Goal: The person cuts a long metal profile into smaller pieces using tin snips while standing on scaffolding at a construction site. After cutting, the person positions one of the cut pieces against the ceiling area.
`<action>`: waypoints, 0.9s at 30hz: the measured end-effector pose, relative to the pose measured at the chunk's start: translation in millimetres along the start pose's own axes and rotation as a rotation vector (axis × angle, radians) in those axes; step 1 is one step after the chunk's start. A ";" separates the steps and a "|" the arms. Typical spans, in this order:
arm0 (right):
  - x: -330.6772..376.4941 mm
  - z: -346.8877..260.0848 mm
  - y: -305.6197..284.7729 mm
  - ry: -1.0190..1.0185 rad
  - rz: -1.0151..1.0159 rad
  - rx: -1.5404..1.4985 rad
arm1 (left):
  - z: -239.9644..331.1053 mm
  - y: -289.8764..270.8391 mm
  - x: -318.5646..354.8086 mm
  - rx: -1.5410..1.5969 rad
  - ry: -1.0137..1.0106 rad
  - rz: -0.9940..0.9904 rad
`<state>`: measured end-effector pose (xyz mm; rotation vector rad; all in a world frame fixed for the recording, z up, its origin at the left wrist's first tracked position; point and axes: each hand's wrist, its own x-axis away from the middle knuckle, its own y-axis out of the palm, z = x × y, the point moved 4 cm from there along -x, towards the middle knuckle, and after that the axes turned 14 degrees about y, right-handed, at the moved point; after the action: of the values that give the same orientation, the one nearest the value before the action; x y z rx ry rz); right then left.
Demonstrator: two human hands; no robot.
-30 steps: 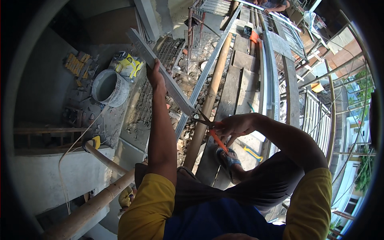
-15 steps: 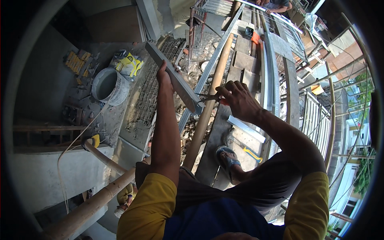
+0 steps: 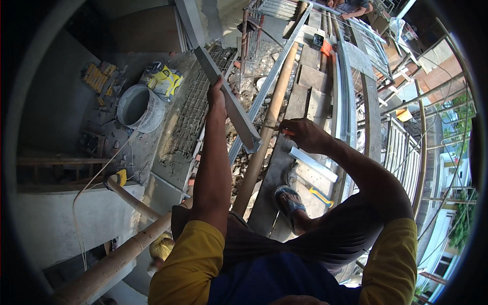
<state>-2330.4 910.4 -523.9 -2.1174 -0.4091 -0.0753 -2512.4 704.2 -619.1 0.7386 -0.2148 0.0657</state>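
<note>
My left hand (image 3: 217,99) is closed round a grey metal channel (image 3: 229,99), which slants from upper left down to its near end in front of me. In my right hand (image 3: 305,134) is a pair of tin snips (image 3: 288,132) with orange-red handles, gripped in closed fingers. The blades point left toward the channel's near end, a short gap away from it. Below my right hand a short bright metal piece (image 3: 312,163) lies on the planks, and a yellow-and-blue handled tool (image 3: 321,197) rests beside my sandalled foot (image 3: 292,203).
A bamboo pole (image 3: 277,96) runs along the plank walkway (image 3: 311,76), with long metal channels (image 3: 345,96) to its right. Rubble and wire mesh (image 3: 190,99) lie below on the left, near a mortar bucket (image 3: 138,109). Another person (image 3: 351,7) sits at the far end.
The tin snips have come away from the channel's end, and my right hand has moved slightly right and down. My left hand and the channel have shifted a little right.
</note>
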 end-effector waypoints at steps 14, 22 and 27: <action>1.3 -45.3 -34.7 -0.248 0.399 0.453 | -9.0 -19.4 -7.8 0.108 -0.096 0.073; -2.0 -41.0 -27.2 -0.185 0.247 0.314 | -21.7 -23.6 -12.3 0.052 -0.136 0.041; -1.1 -15.9 -4.1 0.021 -0.144 -0.025 | -14.3 -14.7 -3.1 0.021 -0.091 0.050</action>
<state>-2331.1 899.1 -512.1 -2.1074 -0.5505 -0.1869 -2511.0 703.1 -639.8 0.7578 -0.3200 0.0823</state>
